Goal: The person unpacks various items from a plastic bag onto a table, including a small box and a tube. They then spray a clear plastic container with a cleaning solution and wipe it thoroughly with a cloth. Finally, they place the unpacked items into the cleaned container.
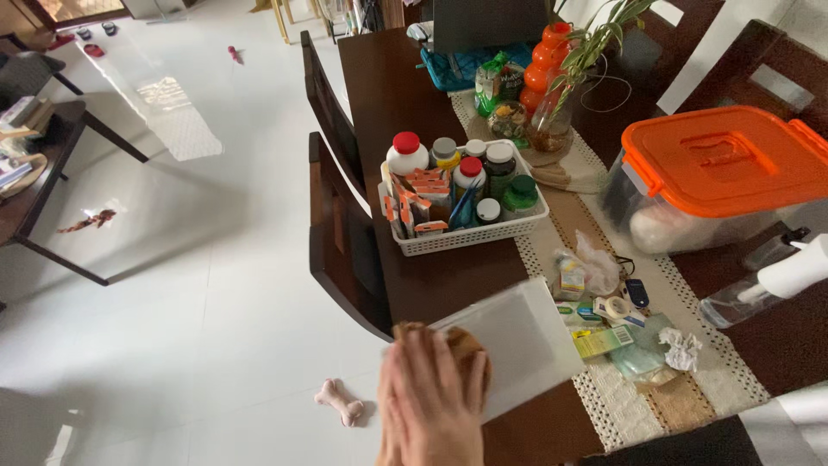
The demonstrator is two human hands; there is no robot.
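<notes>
A dark wooden table [405, 103] fills the right half of the view, with a lace-edged runner [642, 397] along its length and two dark chairs [332, 216] pushed in at its left edge above a white floor. Near the right edge stands a large clear storage box with an orange lid [724, 160]. At the middle of the left side sits a white slotted basket [470, 233] packed with upright bottles and small cartons. At the near left edge a flat white container [522, 336] lies tilted, its corner hanging over the edge. One hand [431, 406], blurred, presses flat with fingers together on a brown cloth-like thing [466, 345] at the container's near end; which hand it is cannot be told, and no second hand shows. Small packets, a tape roll [616, 306] and crumpled paper lie on the runner just beside the container. A bone-shaped toy [339, 401] lies on the floor.
</notes>
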